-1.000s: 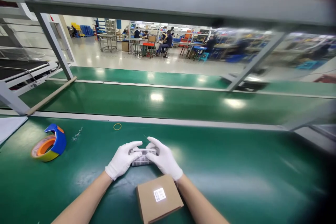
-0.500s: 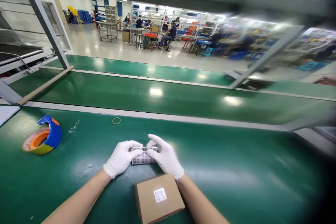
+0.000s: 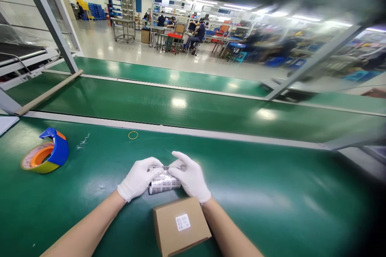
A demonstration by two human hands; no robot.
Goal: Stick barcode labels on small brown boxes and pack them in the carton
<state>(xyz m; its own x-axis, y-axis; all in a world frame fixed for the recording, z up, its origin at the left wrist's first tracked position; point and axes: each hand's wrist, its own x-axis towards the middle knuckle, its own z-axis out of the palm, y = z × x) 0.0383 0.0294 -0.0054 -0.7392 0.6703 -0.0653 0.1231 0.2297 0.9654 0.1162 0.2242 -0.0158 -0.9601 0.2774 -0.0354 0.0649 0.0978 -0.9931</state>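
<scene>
Both forearms reach in from the near side of the green, smooth-topped counter (image 3: 256, 192), angled inward so that the hands meet over its middle. The left hand (image 3: 140, 180), in a white glove, has its fingers curled and its thumb laid across the top of a curled, silvery sheet of printed labels (image 3: 165, 184), gripping its left end. The right hand (image 3: 191, 178), likewise gloved, pinches the right end, its index finger stretched out toward the counter's far edge.

A brown cardboard box (image 3: 182, 235) with a white printed sticker (image 3: 183, 222) sits between the forearms, nearer the near edge than the sheet; its right side lies close by the right wrist. Toward the far left corner stands a blue, yellow and orange tape dispenser (image 3: 61, 149). A thin yellow ring (image 3: 133, 139) lies near the far edge, well apart from the hands.
</scene>
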